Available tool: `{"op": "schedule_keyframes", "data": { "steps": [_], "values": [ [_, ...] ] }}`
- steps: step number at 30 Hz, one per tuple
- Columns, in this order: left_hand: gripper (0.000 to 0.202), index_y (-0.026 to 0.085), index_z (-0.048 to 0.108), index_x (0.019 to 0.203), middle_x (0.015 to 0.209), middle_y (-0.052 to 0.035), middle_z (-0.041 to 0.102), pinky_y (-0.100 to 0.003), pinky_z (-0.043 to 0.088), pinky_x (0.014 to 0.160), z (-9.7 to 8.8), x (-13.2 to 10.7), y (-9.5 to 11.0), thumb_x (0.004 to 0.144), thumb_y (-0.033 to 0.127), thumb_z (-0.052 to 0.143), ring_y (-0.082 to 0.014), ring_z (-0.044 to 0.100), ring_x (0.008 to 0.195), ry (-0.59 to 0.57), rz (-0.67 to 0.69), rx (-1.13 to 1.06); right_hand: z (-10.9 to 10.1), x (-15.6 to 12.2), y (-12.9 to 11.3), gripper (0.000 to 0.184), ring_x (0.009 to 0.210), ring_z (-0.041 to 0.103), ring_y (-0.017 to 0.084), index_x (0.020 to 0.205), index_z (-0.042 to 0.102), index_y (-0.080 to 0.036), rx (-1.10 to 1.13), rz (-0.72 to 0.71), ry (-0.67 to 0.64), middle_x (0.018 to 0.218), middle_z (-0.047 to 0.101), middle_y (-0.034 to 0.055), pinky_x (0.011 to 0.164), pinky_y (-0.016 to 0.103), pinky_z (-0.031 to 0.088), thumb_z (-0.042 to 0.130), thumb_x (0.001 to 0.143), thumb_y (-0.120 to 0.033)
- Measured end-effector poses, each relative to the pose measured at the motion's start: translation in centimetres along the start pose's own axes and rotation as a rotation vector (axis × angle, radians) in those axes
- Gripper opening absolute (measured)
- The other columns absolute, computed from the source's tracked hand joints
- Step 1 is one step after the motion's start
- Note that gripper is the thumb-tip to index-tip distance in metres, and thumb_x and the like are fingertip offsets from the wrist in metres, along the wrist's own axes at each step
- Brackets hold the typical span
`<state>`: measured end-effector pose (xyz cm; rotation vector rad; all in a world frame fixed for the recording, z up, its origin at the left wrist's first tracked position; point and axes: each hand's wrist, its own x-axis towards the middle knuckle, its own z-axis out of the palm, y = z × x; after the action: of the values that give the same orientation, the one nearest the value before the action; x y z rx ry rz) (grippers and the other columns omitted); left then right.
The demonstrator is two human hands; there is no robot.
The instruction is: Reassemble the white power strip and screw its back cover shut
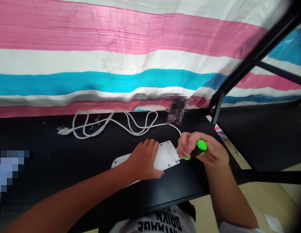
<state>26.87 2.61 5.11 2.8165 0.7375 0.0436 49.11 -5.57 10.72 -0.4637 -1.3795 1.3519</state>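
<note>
Your right hand [213, 152] is clamped around the screwdriver [201, 145], tip at the strip's [162, 157] right end. Your left hand [144, 160] clasps the strip mid-length, fingers beyond, thumb nearer you, on the tabletop [184, 179]. The screw work looks under way, panel in place; which holes are filled, and so what's left, you can't tell. The strip's long axis runs left to right, right end slightly farther from you.
</note>
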Motion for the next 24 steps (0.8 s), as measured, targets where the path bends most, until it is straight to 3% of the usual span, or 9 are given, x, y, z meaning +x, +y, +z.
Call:
{"op": "schedule_keyframes", "data": {
  "steps": [3, 5, 7, 10, 13, 16, 20, 22, 24],
  "values": [
    [0.079, 0.013, 0.058, 0.118, 0.112, -0.0116, 0.060, -0.049, 0.049, 0.084, 0.1, 0.0, 0.0, 0.063, 0.065, 0.082, -0.0337, 0.056, 0.102, 0.007, -0.006, 0.007, 0.2, -0.6, 0.2, 0.035, 0.080, 0.066, 0.019, 0.105, 0.053, -0.024, 0.076, 0.042, 0.004, 0.099, 0.063, 0.0062, 0.070, 0.032, 0.049, 0.079, 0.087, -0.038],
    [0.081, 0.013, 0.058, 0.119, 0.114, -0.0122, 0.060, -0.049, 0.049, 0.085, 0.1, 0.0, 0.0, 0.062, 0.065, 0.082, -0.0343, 0.056, 0.103, 0.001, -0.005, 0.013, 0.3, -1.0, 0.2, 0.050, 0.058, 0.055, 0.010, 0.102, 0.043, -0.028, 0.164, 0.080, 0.022, 0.085, 0.063, -0.0014, 0.057, 0.022, 0.041, 0.087, 0.079, -0.024],
    [0.082, 0.013, 0.057, 0.120, 0.116, -0.0127, 0.060, -0.049, 0.049, 0.086, 0.1, 0.0, 0.0, 0.062, 0.065, 0.082, -0.0346, 0.057, 0.104, -0.004, -0.005, 0.013, 0.3, -1.2, 0.1, 0.051, 0.050, 0.038, 0.007, 0.105, 0.044, -0.028, 0.182, 0.102, 0.022, 0.072, 0.056, -0.0065, 0.051, 0.020, 0.032, 0.088, 0.079, -0.028],
    [0.082, 0.012, 0.058, 0.120, 0.115, -0.0130, 0.060, -0.049, 0.049, 0.086, 0.0, 0.0, 0.0, 0.063, 0.065, 0.082, -0.0345, 0.057, 0.104, -0.004, -0.003, 0.012, 0.0, -1.0, -0.4, 0.046, 0.058, 0.042, 0.012, 0.122, 0.058, -0.021, 0.058, 0.083, -0.057, 0.073, 0.052, -0.0012, 0.057, 0.026, 0.036, 0.064, 0.094, -0.058],
    [0.081, 0.011, 0.058, 0.119, 0.113, -0.0127, 0.061, -0.050, 0.049, 0.085, 0.0, 0.0, 0.0, 0.063, 0.065, 0.081, -0.0343, 0.056, 0.103, -0.005, 0.000, 0.009, -0.1, -0.6, -0.5, 0.051, 0.074, 0.057, 0.018, 0.116, 0.070, -0.014, -0.032, 0.048, -0.112, 0.089, 0.055, 0.0091, 0.066, 0.033, 0.045, 0.041, 0.105, -0.055],
    [0.080, 0.011, 0.057, 0.121, 0.116, -0.0137, 0.061, -0.051, 0.049, 0.087, -0.1, 0.0, 0.1, 0.065, 0.064, 0.080, -0.0348, 0.056, 0.105, -0.011, -0.006, 0.006, 0.1, -0.5, -0.1, 0.030, 0.082, 0.065, 0.021, 0.109, 0.065, -0.020, 0.051, 0.026, -0.110, 0.101, 0.059, 0.0099, 0.071, 0.036, 0.050, 0.063, 0.097, -0.048],
    [0.080, 0.013, 0.056, 0.121, 0.118, -0.0148, 0.060, -0.050, 0.049, 0.087, 0.0, 0.0, 0.1, 0.065, 0.065, 0.080, -0.0353, 0.055, 0.105, -0.023, -0.003, 0.013, 0.4, -0.9, 0.2, 0.045, 0.054, 0.047, 0.008, 0.104, 0.046, -0.027, 0.220, 0.091, 0.009, 0.080, 0.059, -0.0031, 0.054, 0.020, 0.036, 0.086, 0.082, -0.026],
    [0.080, 0.013, 0.056, 0.121, 0.117, -0.0141, 0.060, -0.049, 0.049, 0.085, 0.0, 0.0, 0.1, 0.065, 0.065, 0.081, -0.0347, 0.056, 0.104, -0.018, -0.002, 0.009, 0.2, -1.0, 0.0, 0.047, 0.053, 0.036, 0.007, 0.109, 0.048, -0.027, 0.179, 0.106, 0.038, 0.073, 0.052, -0.0055, 0.053, 0.020, 0.030, 0.086, 0.082, -0.035],
    [0.079, 0.013, 0.057, 0.119, 0.115, -0.0126, 0.060, -0.049, 0.049, 0.085, 0.0, 0.0, 0.1, 0.064, 0.064, 0.082, -0.0341, 0.057, 0.103, -0.010, -0.007, 0.006, -0.1, -0.9, -0.4, 0.050, 0.060, 0.041, 0.011, 0.121, 0.056, -0.023, 0.081, 0.100, 0.009, 0.077, 0.052, -0.0010, 0.056, 0.025, 0.034, 0.074, 0.087, -0.056]
  ]
}}
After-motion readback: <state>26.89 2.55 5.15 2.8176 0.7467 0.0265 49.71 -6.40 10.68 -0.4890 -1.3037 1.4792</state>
